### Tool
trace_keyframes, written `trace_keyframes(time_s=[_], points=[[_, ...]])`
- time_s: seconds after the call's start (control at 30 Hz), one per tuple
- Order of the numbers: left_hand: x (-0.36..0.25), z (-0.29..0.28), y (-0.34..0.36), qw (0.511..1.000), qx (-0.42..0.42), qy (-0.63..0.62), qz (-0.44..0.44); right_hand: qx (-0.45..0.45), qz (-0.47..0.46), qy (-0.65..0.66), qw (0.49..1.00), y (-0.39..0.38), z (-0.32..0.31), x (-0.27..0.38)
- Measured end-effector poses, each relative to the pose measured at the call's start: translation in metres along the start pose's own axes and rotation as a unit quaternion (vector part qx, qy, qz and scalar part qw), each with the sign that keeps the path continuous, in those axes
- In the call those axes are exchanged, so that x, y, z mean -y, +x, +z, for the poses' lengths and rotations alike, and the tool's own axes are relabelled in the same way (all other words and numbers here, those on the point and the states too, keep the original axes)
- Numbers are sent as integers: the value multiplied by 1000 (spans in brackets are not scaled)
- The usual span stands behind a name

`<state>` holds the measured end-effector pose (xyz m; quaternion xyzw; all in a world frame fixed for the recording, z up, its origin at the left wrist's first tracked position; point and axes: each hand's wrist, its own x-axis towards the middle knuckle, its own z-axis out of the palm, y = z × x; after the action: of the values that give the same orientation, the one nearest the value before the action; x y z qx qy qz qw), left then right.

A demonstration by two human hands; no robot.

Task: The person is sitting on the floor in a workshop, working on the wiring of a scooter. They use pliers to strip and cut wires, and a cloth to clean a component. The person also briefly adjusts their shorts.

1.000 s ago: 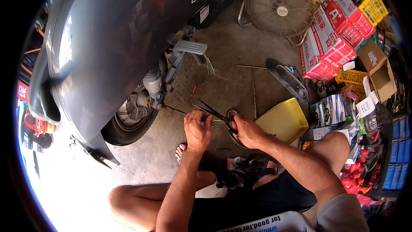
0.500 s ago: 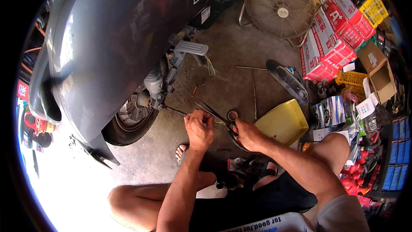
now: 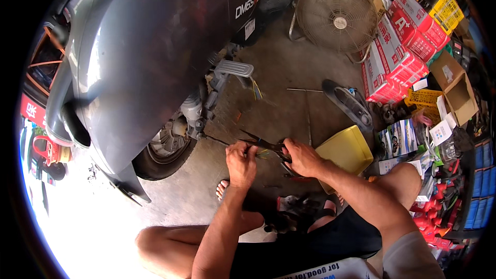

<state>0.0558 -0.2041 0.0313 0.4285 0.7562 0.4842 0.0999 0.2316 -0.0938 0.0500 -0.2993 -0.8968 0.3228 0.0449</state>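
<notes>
My left hand (image 3: pixel 241 164) is closed around a black cable (image 3: pixel 216 141) that runs out from the hub of a scooter's wheel (image 3: pixel 168 156). Thin yellowish wire ends (image 3: pixel 262 153) stick out on the right side of its fingers. My right hand (image 3: pixel 302 159) grips a pair of dark scissors (image 3: pixel 266 144) by the handles. Their blades point left and lie just above the wire ends, close to my left fingertips. Whether the blades touch the wires, I cannot tell. The scooter's dark grey body (image 3: pixel 150 51) rises on the left, above the wheel.
A footrest (image 3: pixel 233 67) juts from the scooter, with loose coloured wires (image 3: pixel 257 90) hanging below it. On the floor are a yellow tray (image 3: pixel 347 150), a T-shaped metal rod (image 3: pixel 309 119) and a grey plastic cover (image 3: pixel 349 103). Behind stand a floor fan (image 3: pixel 338 41) and red-and-white boxes (image 3: pixel 395 54).
The scissors have turned in my right hand; a handle ring that showed before is now hidden. The blades sit closer together. My left hand keeps its hold, and the whole view has shifted slightly.
</notes>
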Motion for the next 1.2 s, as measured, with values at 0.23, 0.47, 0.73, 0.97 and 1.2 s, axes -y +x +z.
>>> trace_keyframes(time_s=[0.23,0.47,0.73,0.97,1.2], points=[[9,-24,5,951,93,-283,-86,-11,-117,21,993,32,-4,5],[0,-69,21,909,142,-366,-140,-48,-229,-15,972,68,-8,27],[11,-33,11,929,49,-349,-117,14,-107,19,994,32,-11,32],[-3,13,8,998,-25,-5,57,100,110,-9,989,2,3,4],[8,20,10,992,-30,62,105,161,146,0,976,9,-4,18]])
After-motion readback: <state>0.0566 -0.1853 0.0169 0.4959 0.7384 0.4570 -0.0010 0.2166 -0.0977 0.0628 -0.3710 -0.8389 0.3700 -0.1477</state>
